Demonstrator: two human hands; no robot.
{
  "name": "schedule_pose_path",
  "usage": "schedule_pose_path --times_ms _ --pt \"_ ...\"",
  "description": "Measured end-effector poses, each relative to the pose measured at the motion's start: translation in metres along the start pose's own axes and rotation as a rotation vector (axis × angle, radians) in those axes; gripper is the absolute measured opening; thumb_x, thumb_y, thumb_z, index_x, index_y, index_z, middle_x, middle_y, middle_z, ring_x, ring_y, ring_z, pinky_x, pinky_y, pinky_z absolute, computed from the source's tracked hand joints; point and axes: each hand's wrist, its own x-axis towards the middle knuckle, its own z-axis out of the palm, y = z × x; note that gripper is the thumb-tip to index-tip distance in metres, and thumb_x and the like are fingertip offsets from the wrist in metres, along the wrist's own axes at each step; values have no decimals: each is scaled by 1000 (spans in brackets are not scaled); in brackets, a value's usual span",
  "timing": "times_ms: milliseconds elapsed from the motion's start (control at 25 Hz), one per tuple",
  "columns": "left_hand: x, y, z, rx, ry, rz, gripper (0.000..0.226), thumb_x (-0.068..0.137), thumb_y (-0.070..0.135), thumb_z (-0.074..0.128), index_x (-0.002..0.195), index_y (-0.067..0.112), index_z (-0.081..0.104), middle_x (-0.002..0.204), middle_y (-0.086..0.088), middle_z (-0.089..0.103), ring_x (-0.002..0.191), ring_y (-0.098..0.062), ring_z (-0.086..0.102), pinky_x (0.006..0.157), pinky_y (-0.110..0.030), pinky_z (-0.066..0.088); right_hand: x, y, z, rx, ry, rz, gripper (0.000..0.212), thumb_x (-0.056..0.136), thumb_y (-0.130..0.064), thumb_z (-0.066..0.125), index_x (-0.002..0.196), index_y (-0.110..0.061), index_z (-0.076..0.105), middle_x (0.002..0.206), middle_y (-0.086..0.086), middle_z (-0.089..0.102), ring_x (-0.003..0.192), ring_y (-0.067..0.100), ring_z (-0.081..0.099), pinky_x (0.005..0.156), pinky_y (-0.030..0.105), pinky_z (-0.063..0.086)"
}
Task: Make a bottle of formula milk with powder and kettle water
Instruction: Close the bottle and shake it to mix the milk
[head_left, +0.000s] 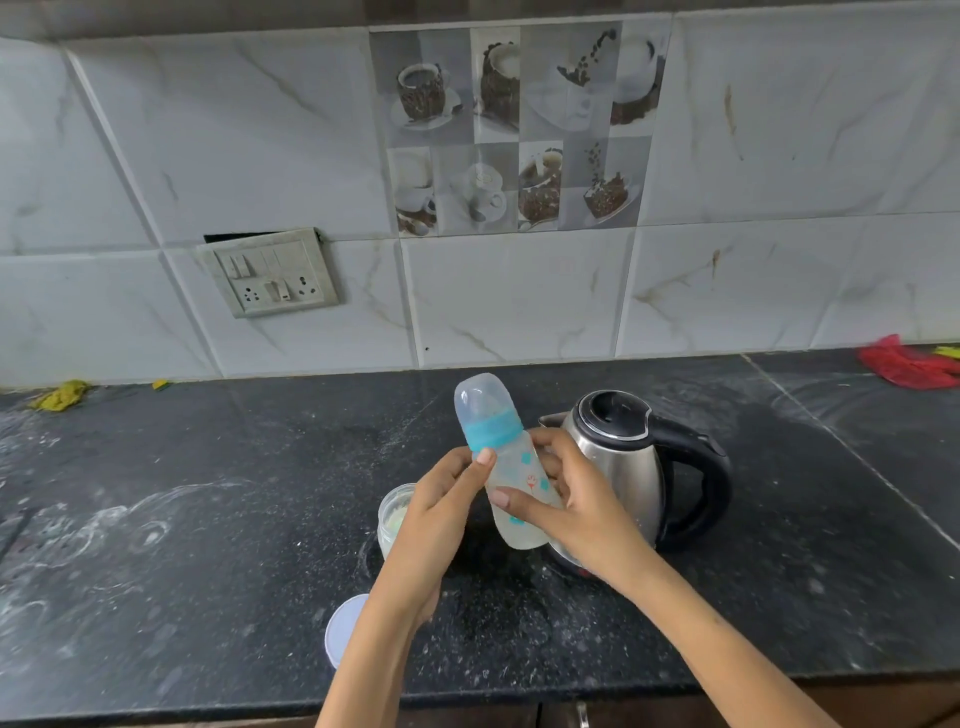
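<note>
A clear baby bottle (514, 470) with a blue collar and a see-through cap is held tilted above the black counter, pale liquid in its lower part. My left hand (441, 506) grips it from the left, thumb near the collar. My right hand (576, 499) wraps round it from the right, thumb across the front. Behind my right hand a steel kettle (631, 457) with a black handle and lid stands on its base. An open jar of pale powder (395, 517) sits partly hidden behind my left hand. Its white lid (345, 626) lies near the counter's front edge.
The black stone counter (182, 519) shows white powdery smears on the left. A switch and socket plate (272, 273) is on the tiled wall. A yellow-green scrap (60, 395) lies at back left, a red bag (906, 364) at back right.
</note>
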Motion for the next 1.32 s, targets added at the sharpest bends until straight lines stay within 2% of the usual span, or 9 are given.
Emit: schedule_pose_path --times_ms 160,320,480,680,800,960,1120,1200,1320 --pt "6 9 11 93 231 174 65 76 24 71 132 26 39 111 0 66 94 -13 69 72 -29 58 -11 3 7 -236 60 -113 56 82 -49 69 126 -32 39 122 -15 55 111 -2 56 85 19 54" --pt "9 15 17 133 226 298 47 80 10 71 120 24 52 104 -7 68 83 -22 71 68 -41 60 -12 0 11 -266 30 -142 47 87 -60 54 125 -37 39 114 -16 60 106 2 60 84 23 54" --pt "12 18 15 -25 136 251 44 80 -1 68 119 16 55 102 -14 69 83 -30 71 70 -43 60 -10 -6 1 -53 -57 -29 31 88 -45 58 117 -38 47 101 -10 68 95 3 66 78 20 53" --pt "13 16 15 -48 58 255 45 81 -1 66 121 14 55 100 -15 70 82 -29 71 69 -35 58 -11 -5 -7 83 -125 58 36 93 -41 58 126 -27 52 115 -3 69 107 8 65 92 30 53" --pt "16 16 9 -131 -61 206 45 83 4 66 125 14 53 106 -18 68 91 -28 67 75 -35 56 -11 -11 -15 408 -266 207 40 91 -46 56 121 -21 60 103 2 72 96 15 68 80 27 56" --pt "25 17 -5 -205 -282 82 57 82 23 69 133 19 44 122 -23 61 114 -38 58 96 -47 49 -10 -10 -14 856 -409 337 50 89 -53 53 124 -20 62 96 13 64 86 23 62 71 40 57" --pt "24 20 -16 227 -146 111 52 85 18 65 132 27 47 111 -4 71 108 -16 64 97 -39 50 -7 -1 -13 143 -83 138 35 87 -52 57 119 -38 52 113 -6 67 105 7 63 90 27 53" --pt "18 15 -7 354 0 130 62 74 28 75 129 32 49 98 3 74 95 -7 68 87 -34 55 -8 -1 -11 -250 -3 22 48 84 -55 59 125 -42 38 117 -15 61 107 2 60 88 23 52" --pt "11 5 13 463 180 169 69 65 35 82 124 39 48 90 13 72 86 2 67 70 -17 55 -13 -1 -1 -505 112 -48 63 87 -48 62 140 -29 34 112 -17 55 101 7 60 82 24 51"
